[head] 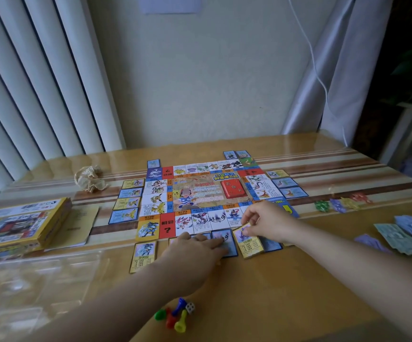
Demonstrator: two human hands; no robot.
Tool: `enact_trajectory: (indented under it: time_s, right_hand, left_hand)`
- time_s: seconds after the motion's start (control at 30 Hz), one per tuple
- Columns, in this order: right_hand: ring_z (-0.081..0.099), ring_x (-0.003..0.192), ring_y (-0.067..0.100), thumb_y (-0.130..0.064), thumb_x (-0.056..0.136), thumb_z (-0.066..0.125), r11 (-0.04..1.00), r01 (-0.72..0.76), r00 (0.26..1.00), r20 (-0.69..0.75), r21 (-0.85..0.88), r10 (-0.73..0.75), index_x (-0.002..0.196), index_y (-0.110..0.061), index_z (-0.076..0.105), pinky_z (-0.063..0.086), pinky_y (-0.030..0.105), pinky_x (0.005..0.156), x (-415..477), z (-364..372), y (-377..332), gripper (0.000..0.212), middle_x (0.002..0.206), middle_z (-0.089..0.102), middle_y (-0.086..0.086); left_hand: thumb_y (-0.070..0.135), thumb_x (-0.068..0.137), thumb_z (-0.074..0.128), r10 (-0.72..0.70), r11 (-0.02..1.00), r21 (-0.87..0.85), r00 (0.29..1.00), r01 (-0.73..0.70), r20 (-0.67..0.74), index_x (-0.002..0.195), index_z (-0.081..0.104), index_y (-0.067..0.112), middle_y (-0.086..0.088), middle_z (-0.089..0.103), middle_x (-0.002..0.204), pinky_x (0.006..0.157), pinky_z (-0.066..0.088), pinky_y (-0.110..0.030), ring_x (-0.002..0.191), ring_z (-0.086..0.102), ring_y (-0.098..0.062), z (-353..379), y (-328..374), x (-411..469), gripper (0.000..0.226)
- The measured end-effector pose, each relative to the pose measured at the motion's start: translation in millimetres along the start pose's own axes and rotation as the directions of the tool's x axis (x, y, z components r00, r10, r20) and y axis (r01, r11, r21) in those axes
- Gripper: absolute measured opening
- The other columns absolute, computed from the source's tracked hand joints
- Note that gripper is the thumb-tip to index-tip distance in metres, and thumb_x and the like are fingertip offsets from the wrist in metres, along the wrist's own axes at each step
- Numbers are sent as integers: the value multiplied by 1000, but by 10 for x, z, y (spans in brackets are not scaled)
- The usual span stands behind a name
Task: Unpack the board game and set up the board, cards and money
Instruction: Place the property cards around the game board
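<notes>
The right grip (261, 219) is closed to a pinch, thumb and fingertips on the far end of a yellow-bordered paper property card (249, 243). The card's long axis runs near to far, picture end toward the colourful square game board (200, 191), just off its near edge on the glossy wooden surface (274, 292). The left grip (196, 245) lies flat, fingers straight, pressing a blue-bordered paper card (221, 235) alongside.

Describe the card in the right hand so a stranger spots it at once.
Start at the game board mid-table; follow its near edge to the card row. The yellow-framed card pinched by the right hand sits tilted between blue-framed neighbours.
</notes>
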State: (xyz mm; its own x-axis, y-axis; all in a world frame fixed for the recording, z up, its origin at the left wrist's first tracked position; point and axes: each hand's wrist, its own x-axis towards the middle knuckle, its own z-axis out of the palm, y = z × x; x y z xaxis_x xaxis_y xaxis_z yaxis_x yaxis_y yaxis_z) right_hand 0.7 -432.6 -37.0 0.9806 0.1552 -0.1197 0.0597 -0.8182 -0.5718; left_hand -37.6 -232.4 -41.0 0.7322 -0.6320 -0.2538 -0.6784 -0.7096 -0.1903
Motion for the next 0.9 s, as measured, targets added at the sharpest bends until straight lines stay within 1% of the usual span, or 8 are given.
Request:
enact_trajectory:
  time_s: [0.17,0.33,0.53,0.63,0.7,0.8,0.87,0.9]
  right_hand:
    - [52,68,7,-19,79,76,1000,-5,1000,-31,3,5,88,-19,63,43,21,63,31,44,17,16,77,57,-5]
    - [51,66,5,-19,79,76,999,-25,998,-53,25,26,87,-19,62,39,16,57,63,38,13,16,77,56,-6]
    - [50,64,5,-20,79,76,999,-20,998,-67,-51,16,88,-17,64,39,17,56,78,84,24,15,73,55,-7]
    - [48,64,1,-23,78,77,994,-2,996,-87,-109,-7,89,-17,65,38,16,56,92,107,47,17,73,53,-11]
    - [50,69,2,-26,78,76,990,6,995,-94,-138,-19,91,-17,66,39,19,59,91,118,57,19,75,52,-12]
    - [56,84,10,-30,79,75,988,4,994,-106,-156,-21,94,-19,67,43,25,68,65,86,56,20,82,52,-11]
    - [55,89,10,-29,84,70,987,10,990,-140,-160,-33,97,-20,68,43,25,72,26,-14,49,16,84,50,-14]
    - [56,91,10,-27,87,66,983,18,987,-155,-182,-47,98,-21,68,44,25,75,4,-79,56,12,87,53,-14]
  left_hand:
    - [11,97,39,7,1000,19,1000,-8,9,151,11,29,3,6,160,111,25,-43,142,23,-23,-17,15,-8,64]
    - [10,96,40,0,1000,18,1000,-1,14,151,11,30,3,7,160,111,24,-43,142,22,-23,-13,16,-19,64]
    - [10,96,39,7,1000,20,1000,-7,7,151,12,29,2,8,160,111,26,-44,141,24,-24,-14,20,-28,64]
    - [11,97,38,9,1000,19,1000,-9,-1,151,13,28,2,9,160,110,28,-43,141,26,-24,-20,20,-30,62]
    - [12,97,37,10,1000,20,1000,-10,-4,151,14,29,2,9,159,109,29,-43,140,27,-24,-26,17,-25,61]
    - [11,96,39,4,1000,19,1000,-4,2,150,14,29,2,10,159,110,27,-43,141,26,-23,-27,17,-17,62]
    - [9,95,41,-4,1000,7,1000,4,-13,150,14,30,3,11,159,110,26,-42,141,25,-22,-29,16,-9,64]
    - [8,95,41,-7,1000,-1,1000,7,-30,150,15,30,4,12,159,111,26,-42,141,25,-21,-37,17,-1,65]
